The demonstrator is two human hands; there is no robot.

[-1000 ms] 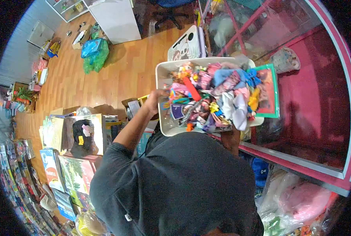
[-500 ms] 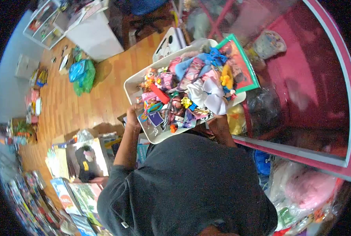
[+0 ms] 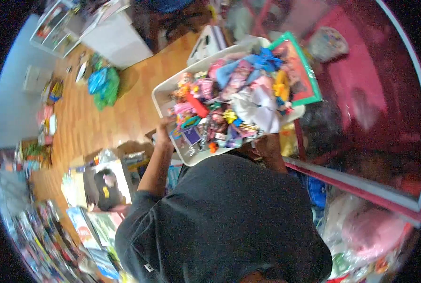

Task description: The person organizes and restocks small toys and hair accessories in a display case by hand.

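A cream-white plastic tray (image 3: 155, 100) is held up in front of my body, tilted in view and heaped with small accessories. My left hand (image 3: 164, 133) is closed on its left edge. My right hand (image 3: 268, 144) grips the near right side, its fingers partly hidden under the tray. Inside lie a white fabric bow (image 3: 265, 112), a blue bow (image 3: 268, 58), a red strip (image 3: 197, 104), a yellow flower-like piece (image 3: 229, 116) and a small purple square card (image 3: 191, 136). A green-framed panel (image 3: 307, 67) sticks out at the right end. Motion blurs the smaller pieces.
To the right stands a pink-walled glass case (image 3: 356, 89) with a pale rail along its edge. A white cabinet (image 3: 118, 42) and blue and green plastic bags (image 3: 105, 89) are on the wooden floor ahead. An open box (image 3: 109, 184) sits left of me.
The whole view has shifted slightly, with the tray and the surroundings now a little further right and up. Both hands keep the same hold on the tray.
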